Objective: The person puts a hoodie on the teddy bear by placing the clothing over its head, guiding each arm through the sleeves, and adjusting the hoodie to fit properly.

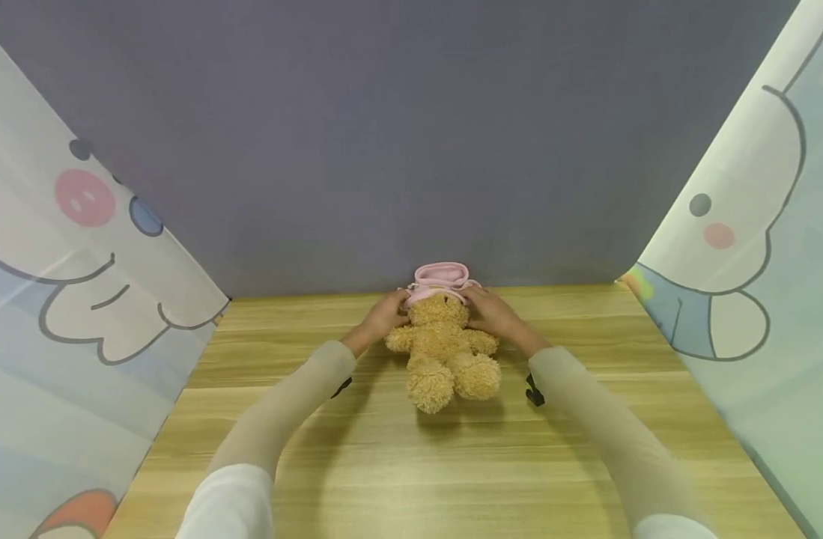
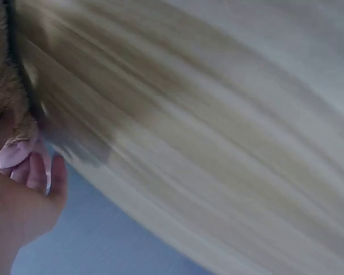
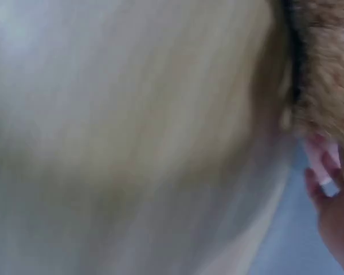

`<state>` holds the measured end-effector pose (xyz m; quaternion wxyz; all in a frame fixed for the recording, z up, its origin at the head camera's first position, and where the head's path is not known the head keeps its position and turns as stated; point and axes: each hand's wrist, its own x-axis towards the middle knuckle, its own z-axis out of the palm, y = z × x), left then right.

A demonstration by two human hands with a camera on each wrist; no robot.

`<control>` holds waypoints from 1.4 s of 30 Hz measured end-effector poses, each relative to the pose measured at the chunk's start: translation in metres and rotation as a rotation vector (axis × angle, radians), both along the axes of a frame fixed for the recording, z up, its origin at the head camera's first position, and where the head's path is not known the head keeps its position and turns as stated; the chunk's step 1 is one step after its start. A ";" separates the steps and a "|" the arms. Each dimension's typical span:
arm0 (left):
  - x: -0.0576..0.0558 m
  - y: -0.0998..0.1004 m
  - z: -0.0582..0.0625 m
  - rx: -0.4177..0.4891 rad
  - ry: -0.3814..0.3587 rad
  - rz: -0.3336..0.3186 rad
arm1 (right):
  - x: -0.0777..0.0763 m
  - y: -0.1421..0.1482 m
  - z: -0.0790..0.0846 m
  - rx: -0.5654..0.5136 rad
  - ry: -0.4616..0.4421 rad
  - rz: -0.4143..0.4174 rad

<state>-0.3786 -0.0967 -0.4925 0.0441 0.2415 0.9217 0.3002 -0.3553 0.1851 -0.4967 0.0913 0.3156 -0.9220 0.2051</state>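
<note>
A curly tan teddy bear (image 1: pixel 441 340), wearing a pink knitted hat (image 1: pixel 442 274) with a rolled top, is in the middle of the head view, feet toward me. My left hand (image 1: pixel 388 313) grips the left side of its head at the hat's edge, and my right hand (image 1: pixel 493 313) grips the opposite side. In the left wrist view, the fingers of my left hand (image 2: pixel 28 200) curl by the pink hat (image 2: pixel 16 153) below the bear's fur. The right wrist view is blurred; my right hand (image 3: pixel 335 212) curls beside the pink cloth there.
The bear is over a wood-grain table (image 1: pixel 411 479). Behind the table stands a dark grey panel (image 1: pixel 411 150). Cartoon-printed curtains hang at the left (image 1: pixel 61 299) and right (image 1: pixel 755 299). Black wrist straps (image 1: pixel 535 391) show under the sleeves.
</note>
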 end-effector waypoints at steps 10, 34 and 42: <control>0.003 0.018 -0.006 0.041 0.176 0.135 | -0.008 -0.006 -0.015 -0.086 0.129 -0.192; -0.008 0.031 0.048 -0.190 0.151 -0.215 | 0.003 -0.015 0.026 -0.321 -0.319 -0.085; -0.017 0.029 0.047 -0.173 0.138 -0.157 | -0.001 -0.039 0.030 -0.136 -0.189 -0.209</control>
